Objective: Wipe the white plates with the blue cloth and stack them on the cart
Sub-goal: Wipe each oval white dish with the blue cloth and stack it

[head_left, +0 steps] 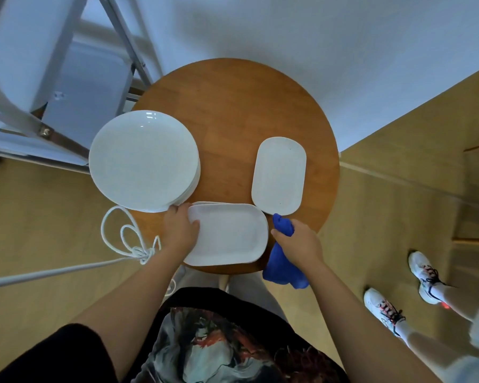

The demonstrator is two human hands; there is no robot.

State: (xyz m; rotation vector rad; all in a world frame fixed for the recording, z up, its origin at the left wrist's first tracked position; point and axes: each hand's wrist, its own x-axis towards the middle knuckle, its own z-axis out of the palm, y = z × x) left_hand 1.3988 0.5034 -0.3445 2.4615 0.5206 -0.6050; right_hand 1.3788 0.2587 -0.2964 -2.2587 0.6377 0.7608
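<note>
At lower centre of the frame, the left hand (pixel 181 229) grips the left end of a rectangular white plate (pixel 228 234), thumb on its rim, apparently atop another plate. The right hand (pixel 297 241), fingers curled, clutches the blue cloth (pixel 284 265) just right of it on the round table (pixel 233 111).

No words, labels, brands or numbers can be read anywhere in this view.

Heads up, your left hand (pixel 181 229) covers the near plate (pixel 228 234)'s left rim, your right hand (pixel 297 241) hides part of the blue cloth (pixel 284 268), and the cart (pixel 39 78) runs off frame.
</note>
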